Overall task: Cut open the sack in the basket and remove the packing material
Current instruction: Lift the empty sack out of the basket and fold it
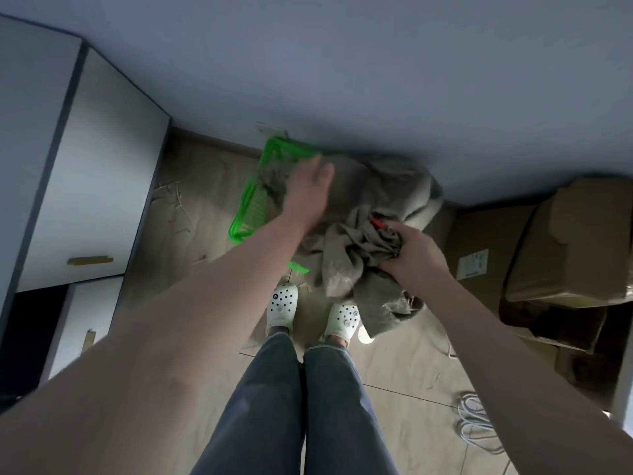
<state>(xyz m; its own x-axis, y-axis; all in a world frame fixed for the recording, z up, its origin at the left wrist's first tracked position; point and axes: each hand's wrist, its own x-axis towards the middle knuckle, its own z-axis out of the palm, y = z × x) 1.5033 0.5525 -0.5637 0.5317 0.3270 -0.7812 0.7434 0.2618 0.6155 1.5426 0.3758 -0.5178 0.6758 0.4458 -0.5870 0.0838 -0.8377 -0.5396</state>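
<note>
A bright green plastic basket [251,204] stands on the floor against the wall. A grey-brown woven sack [387,190] fills it and spills over its near and right sides. My left hand [308,186] reaches over the sack's far left part, fingers extended and blurred, touching the frayed fabric. My right hand [414,252] grips a bunched fold of the sack at its right side. A small red object [376,223] pokes out just beyond that hand; what it is cannot be made out.
White cabinets [85,173] with gold handles stand on the left. Cardboard boxes [565,241] are stacked on the right. A white cable [476,423] lies coiled on the tiled floor at lower right. My feet in white clogs [282,308] stand just before the basket.
</note>
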